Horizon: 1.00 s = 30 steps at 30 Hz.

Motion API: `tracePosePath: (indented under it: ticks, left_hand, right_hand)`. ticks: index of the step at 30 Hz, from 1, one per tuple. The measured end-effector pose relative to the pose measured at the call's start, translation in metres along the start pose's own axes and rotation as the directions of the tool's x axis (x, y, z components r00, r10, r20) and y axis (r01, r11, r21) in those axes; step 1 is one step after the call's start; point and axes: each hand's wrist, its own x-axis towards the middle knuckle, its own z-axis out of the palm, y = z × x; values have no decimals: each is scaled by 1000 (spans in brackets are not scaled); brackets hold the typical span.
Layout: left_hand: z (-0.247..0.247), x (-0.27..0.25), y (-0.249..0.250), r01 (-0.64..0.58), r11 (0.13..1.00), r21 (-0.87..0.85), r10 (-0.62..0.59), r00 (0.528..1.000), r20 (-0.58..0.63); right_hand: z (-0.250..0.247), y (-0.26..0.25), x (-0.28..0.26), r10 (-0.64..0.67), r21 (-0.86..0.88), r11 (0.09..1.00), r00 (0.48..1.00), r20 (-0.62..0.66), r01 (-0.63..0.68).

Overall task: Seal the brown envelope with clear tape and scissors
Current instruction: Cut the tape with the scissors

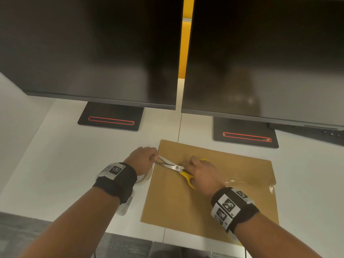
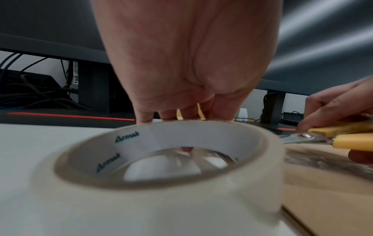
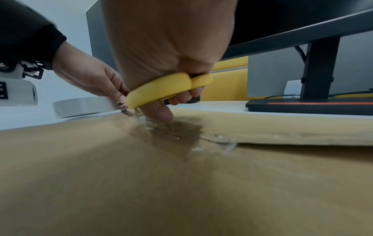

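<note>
The brown envelope (image 1: pixel 214 198) lies flat on the white desk (image 1: pixel 74 155). A strip of clear tape (image 1: pixel 242 181) runs across it toward its left edge, wrinkled at the right end. My left hand (image 1: pixel 154 157) pinches the tape just off that left edge, above the tape roll (image 1: pixel 145 176), which lies flat on the desk (image 2: pixel 161 159). My right hand (image 1: pixel 193 164) grips the yellow handles of the scissors (image 1: pixel 175 167). Their blades are apart and point at the left fingers. In the right wrist view the yellow handles (image 3: pixel 167 89) sit over the taped envelope (image 3: pixel 161 183).
Two dark monitors (image 1: pixel 93 53) (image 1: pixel 260 62) stand close behind, overhanging the desk. Their black bases with red stripes (image 1: pixel 111 118) (image 1: pixel 245 135) sit just beyond the envelope. The desk's front edge (image 1: pixel 130 237) is near my forearms. Cables hang behind the monitors (image 2: pixel 30 89).
</note>
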Motion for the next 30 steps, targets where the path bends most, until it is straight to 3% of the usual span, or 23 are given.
tracePosePath:
  ticks: [3, 8, 14, 30]
  left_hand:
    - [2, -1, -2, 11, 1000, -25, -12, 1000, -21]
    - [6, -2, -7, 12, 999, -33, -13, 1000, -24]
    - [8, -2, -9, 4, 1000, -16, -4, 1000, -21]
    - [4, -4, -12, -17, 999, -41, 16, 1000, -19]
  right_hand:
    - [1, -4, 1, 37, -12, 999, 999, 36, -37]
    - [-2, -7, -1, 139, 44, 987, 961, 241, -153]
    - [-4, -10, -1, 170, -2, 984, 932, 320, -179]
    - [-4, -12, 5, 158, 29, 983, 925, 346, -179]
